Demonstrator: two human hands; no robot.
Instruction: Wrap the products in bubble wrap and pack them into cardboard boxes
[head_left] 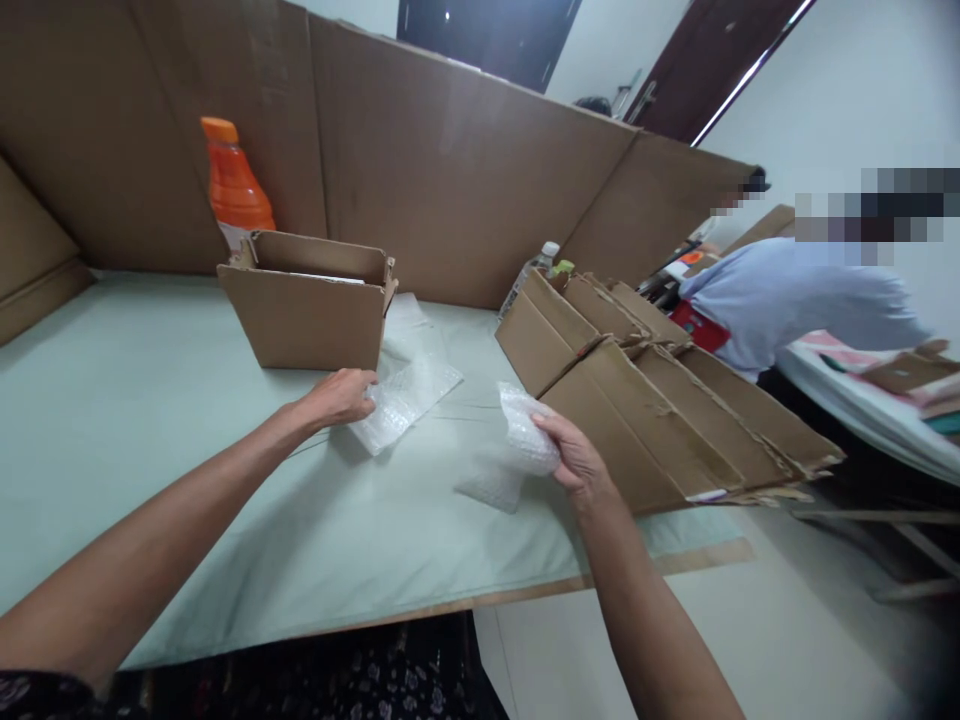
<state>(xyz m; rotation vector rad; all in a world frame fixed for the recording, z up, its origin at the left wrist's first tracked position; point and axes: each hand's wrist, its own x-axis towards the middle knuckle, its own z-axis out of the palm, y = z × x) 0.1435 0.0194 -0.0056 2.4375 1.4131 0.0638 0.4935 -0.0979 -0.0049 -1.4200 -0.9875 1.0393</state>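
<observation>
– So, holding what with the right hand (pixel 577 455)?

– Pinching a loose piece of bubble wrap (pixel 529 430) between thumb and fingers, over the table (pixel 150 400), on the near side of the middle. Showing below, towards the front edge, a see-through flap (pixel 491 488), blurred; impossible to tell whether part of the same piece.

– And with the left hand (pixel 341 395)?

– Curling the fingers in at the left edge of a bubble wrap sheet (pixel 412 395). Touching there, by the look of it, but cannot tell whether gripping or merely resting.

– Lying where?

– On the table, near the middle, just right of an open cardboard box (pixel 315 325) and stretching from beside it towards the front edge.

– Standing upright, that way up?

– Yes, with the opening on top and something pale inside, mostly hidden.

– And behind it?

– An orange bottle (pixel 238 190), partly covered by the box, close to the cardboard wall (pixel 450 160) along the far edge of the table.

– And towards the right edge?

– Several brown boxes (pixel 637 430), packed close together, just beyond the right hand and reaching to the front right corner. Behind them, near the wall, a clear bottle (pixel 546 260).

– Seeing anyone else?

– Yes, a co-worker (pixel 795 290) in a light blue shirt, past the right edge, bending beside another table (pixel 847 385).
</observation>
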